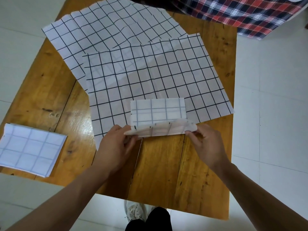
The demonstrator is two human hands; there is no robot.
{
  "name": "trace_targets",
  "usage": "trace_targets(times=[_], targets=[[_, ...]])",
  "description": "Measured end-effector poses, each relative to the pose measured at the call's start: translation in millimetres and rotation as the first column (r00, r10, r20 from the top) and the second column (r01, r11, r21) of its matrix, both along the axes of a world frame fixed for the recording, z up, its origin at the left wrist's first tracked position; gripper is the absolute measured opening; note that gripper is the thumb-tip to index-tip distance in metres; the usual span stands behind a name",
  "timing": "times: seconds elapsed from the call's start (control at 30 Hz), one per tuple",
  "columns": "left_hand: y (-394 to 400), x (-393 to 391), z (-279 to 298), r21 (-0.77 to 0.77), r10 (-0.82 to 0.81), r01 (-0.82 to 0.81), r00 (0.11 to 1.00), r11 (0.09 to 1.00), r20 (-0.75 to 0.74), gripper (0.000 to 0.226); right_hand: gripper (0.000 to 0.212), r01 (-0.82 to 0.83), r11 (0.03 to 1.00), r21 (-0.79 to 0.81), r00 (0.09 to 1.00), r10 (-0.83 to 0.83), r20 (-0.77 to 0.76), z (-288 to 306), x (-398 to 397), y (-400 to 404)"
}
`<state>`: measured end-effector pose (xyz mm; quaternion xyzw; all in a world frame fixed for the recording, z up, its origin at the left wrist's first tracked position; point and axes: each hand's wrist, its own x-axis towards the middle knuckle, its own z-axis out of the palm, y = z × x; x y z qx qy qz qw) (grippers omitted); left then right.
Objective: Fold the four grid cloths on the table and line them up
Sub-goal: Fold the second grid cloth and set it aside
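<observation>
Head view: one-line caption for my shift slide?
Both hands, left hand and right hand, fold the second grid cloth on the wooden table; one folded cloth lies left.

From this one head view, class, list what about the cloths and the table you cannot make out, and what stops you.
- Far spread cloth: its near part is hidden under the nearer spread cloth.
- Cloth being folded: its near corners are covered by the left hand and right hand.
- Folded cloth: its layer count is too small to tell.
- Table: its far edge is hidden under cloth.
</observation>
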<state>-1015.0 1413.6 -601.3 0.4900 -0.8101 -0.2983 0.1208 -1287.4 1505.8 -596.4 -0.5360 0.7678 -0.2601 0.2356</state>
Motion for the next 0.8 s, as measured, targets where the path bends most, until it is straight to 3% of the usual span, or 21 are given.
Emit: trace_targets(times=[0.13, 0.2, 0.27, 0.53, 0.63, 0.8], targets=[[-4, -8, -3, 0.044, 0.145, -0.145, 0.989, 0.988, 0.005, 0.017, 0.012, 0.087, 0.995, 0.052, 0.99, -0.092, 0.105, 3, 1, -10], [-4, -15, -2, 0.096, 0.242, -0.24, 0.97, 0.966, -0.004, 0.022, 0.022, 0.12, 0.988, 0.093, 0.983, -0.131, 0.128, 5, 2, -15], [-4, -21, 1, 0.158, 0.325, -0.317, 0.945, 0.935, -0.031, 0.041, 0.032, 0.134, 0.983, 0.126, 0.981, -0.149, 0.124, 7, 3, -18], [-5, -27, 10, 0.222, 0.379, -0.352, 0.921, 0.909, -0.091, 0.08, 0.034, 0.205, 0.965, 0.164, 0.968, -0.225, 0.112, 12, 5, -27], [-5, -25, 11, 0.203, 0.358, -0.333, 0.928, 0.921, -0.101, 0.081, 0.029, 0.223, 0.96, 0.17, 0.966, -0.242, 0.097, 12, 5, -30], [-9, -26, 7, 0.205, 0.359, -0.329, 0.925, 0.922, -0.128, 0.061, 0.01, 0.231, 0.955, 0.186, 0.963, -0.252, 0.098, 10, 1, -36]])
